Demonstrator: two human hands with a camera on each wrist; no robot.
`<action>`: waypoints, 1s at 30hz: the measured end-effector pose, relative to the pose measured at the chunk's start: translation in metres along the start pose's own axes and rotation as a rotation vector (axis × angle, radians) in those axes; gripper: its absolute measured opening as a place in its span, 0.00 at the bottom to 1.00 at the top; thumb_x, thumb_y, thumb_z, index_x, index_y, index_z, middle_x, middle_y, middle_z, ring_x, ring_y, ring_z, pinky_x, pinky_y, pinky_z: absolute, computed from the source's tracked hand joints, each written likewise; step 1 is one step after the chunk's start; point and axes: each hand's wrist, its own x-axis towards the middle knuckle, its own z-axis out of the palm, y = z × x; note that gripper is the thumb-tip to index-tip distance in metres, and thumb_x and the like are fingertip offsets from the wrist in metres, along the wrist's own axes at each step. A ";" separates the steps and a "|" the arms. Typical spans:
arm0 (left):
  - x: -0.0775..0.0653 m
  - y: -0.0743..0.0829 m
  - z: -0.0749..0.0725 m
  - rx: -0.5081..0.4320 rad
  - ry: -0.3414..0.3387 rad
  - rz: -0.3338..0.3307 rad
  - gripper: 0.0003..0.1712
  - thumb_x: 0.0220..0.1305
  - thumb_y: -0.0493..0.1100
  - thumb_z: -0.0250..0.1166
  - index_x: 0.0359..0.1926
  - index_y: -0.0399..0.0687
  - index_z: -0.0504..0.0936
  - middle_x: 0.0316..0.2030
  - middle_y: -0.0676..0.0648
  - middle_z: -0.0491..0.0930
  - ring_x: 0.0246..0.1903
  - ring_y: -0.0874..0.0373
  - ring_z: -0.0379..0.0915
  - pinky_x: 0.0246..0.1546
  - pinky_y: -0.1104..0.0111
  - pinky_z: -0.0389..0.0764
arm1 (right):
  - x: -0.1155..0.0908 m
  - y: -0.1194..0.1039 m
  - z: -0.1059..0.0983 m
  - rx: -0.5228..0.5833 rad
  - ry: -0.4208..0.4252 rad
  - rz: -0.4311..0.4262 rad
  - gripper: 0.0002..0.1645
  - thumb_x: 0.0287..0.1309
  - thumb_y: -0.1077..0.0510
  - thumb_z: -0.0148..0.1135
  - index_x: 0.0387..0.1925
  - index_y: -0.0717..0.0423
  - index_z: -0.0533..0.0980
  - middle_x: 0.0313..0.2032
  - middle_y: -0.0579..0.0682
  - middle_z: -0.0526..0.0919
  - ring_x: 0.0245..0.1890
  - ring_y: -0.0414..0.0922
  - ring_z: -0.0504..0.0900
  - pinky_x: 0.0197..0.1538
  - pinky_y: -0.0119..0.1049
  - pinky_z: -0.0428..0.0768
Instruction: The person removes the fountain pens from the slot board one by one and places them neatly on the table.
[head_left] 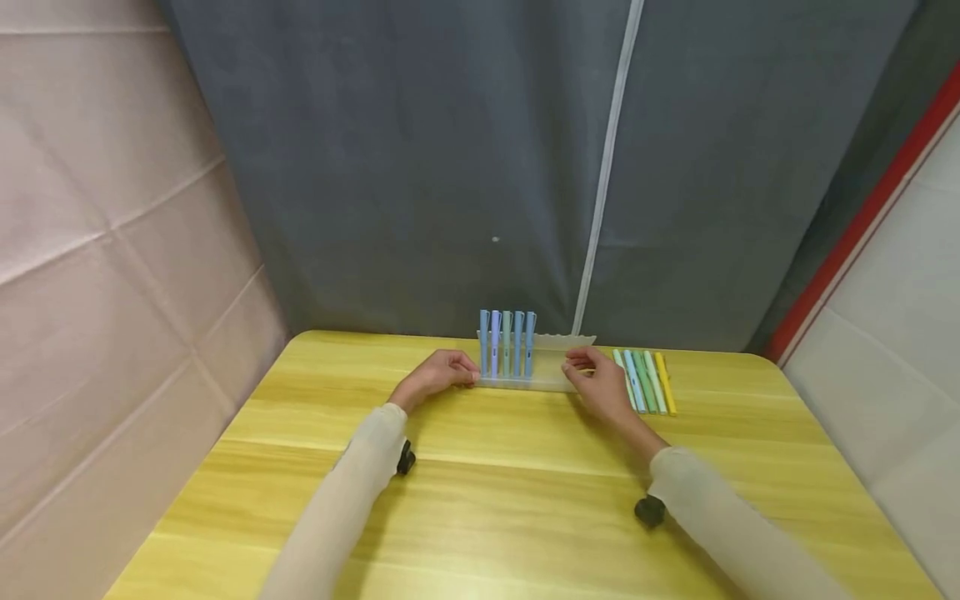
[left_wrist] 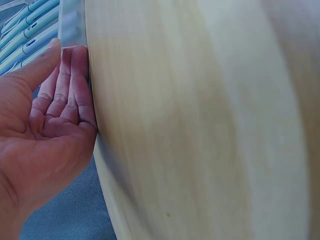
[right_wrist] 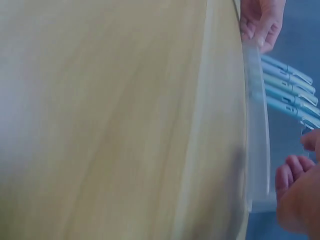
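Note:
A clear plastic pen stand [head_left: 551, 381] is at the table's back edge, with several blue, lilac and green pens [head_left: 507, 343] upright in its left half. My left hand [head_left: 442, 372] pinches the stand's lower left corner; the left wrist view shows the thumb on top and fingers beneath. My right hand [head_left: 600, 387] is at the stand's right end, fingers loosely bent and apart, with no pen seen in them. In the right wrist view, that hand [right_wrist: 302, 195] is beside the stand's clear front ledge [right_wrist: 257, 150]; whether it touches the stand I cannot tell.
Several pens [head_left: 651, 382] in pale green, blue, green and yellow lie side by side on the wooden table [head_left: 480, 508], right of my right hand. Behind the table hangs a dark grey curtain [head_left: 420, 167]. Pale cloth walls flank both sides.

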 end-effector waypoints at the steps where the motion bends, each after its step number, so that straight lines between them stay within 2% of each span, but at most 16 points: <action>1: -0.001 0.000 -0.001 0.001 0.004 0.000 0.09 0.73 0.43 0.69 0.48 0.43 0.86 0.42 0.45 0.89 0.40 0.57 0.84 0.43 0.68 0.81 | 0.001 -0.002 0.006 0.041 -0.013 0.009 0.19 0.71 0.58 0.67 0.57 0.64 0.82 0.50 0.60 0.89 0.50 0.51 0.86 0.49 0.23 0.80; 4: -0.002 -0.001 -0.003 0.001 0.007 0.001 0.09 0.73 0.42 0.69 0.49 0.42 0.86 0.42 0.44 0.89 0.40 0.58 0.83 0.43 0.69 0.81 | 0.007 -0.009 0.023 0.142 -0.025 0.035 0.19 0.70 0.60 0.68 0.57 0.65 0.82 0.52 0.62 0.89 0.50 0.51 0.87 0.47 0.17 0.79; 9: -0.002 -0.003 -0.007 -0.002 0.010 -0.003 0.09 0.73 0.41 0.69 0.48 0.42 0.86 0.42 0.44 0.90 0.39 0.58 0.84 0.43 0.69 0.81 | 0.017 -0.021 0.047 0.222 0.003 0.052 0.17 0.69 0.62 0.69 0.56 0.65 0.83 0.52 0.64 0.89 0.51 0.56 0.88 0.44 0.16 0.78; 13: 0.001 -0.004 -0.007 -0.012 0.024 -0.008 0.08 0.73 0.41 0.69 0.48 0.42 0.86 0.40 0.45 0.90 0.39 0.59 0.85 0.44 0.69 0.82 | 0.024 -0.026 0.060 0.274 0.046 0.107 0.16 0.66 0.62 0.72 0.53 0.64 0.85 0.50 0.65 0.89 0.47 0.51 0.88 0.42 0.17 0.78; 16: 0.004 -0.003 -0.003 -0.021 0.028 -0.002 0.08 0.72 0.41 0.69 0.47 0.41 0.86 0.40 0.45 0.91 0.39 0.60 0.85 0.45 0.69 0.83 | 0.026 -0.025 0.063 0.263 0.081 0.155 0.16 0.64 0.60 0.74 0.51 0.62 0.86 0.48 0.62 0.91 0.44 0.46 0.88 0.41 0.18 0.79; 20: 0.008 -0.001 0.003 -0.027 0.020 0.005 0.08 0.72 0.40 0.69 0.47 0.41 0.86 0.38 0.47 0.91 0.38 0.61 0.85 0.45 0.69 0.83 | 0.024 -0.022 0.063 0.203 0.114 0.180 0.15 0.61 0.59 0.76 0.47 0.61 0.86 0.44 0.60 0.92 0.43 0.48 0.88 0.41 0.22 0.78; 25: 0.009 0.001 0.003 -0.014 0.019 0.008 0.08 0.72 0.41 0.69 0.47 0.42 0.86 0.38 0.47 0.90 0.39 0.60 0.85 0.44 0.69 0.83 | 0.024 -0.021 0.065 0.123 0.116 0.189 0.13 0.62 0.56 0.76 0.45 0.59 0.86 0.42 0.58 0.91 0.41 0.49 0.87 0.43 0.29 0.81; 30: 0.007 0.003 0.002 -0.022 0.018 0.005 0.08 0.73 0.41 0.69 0.47 0.41 0.86 0.39 0.45 0.91 0.40 0.57 0.85 0.45 0.68 0.83 | 0.025 -0.021 0.067 0.097 0.112 0.190 0.13 0.64 0.54 0.74 0.45 0.58 0.86 0.42 0.57 0.91 0.42 0.50 0.87 0.46 0.34 0.83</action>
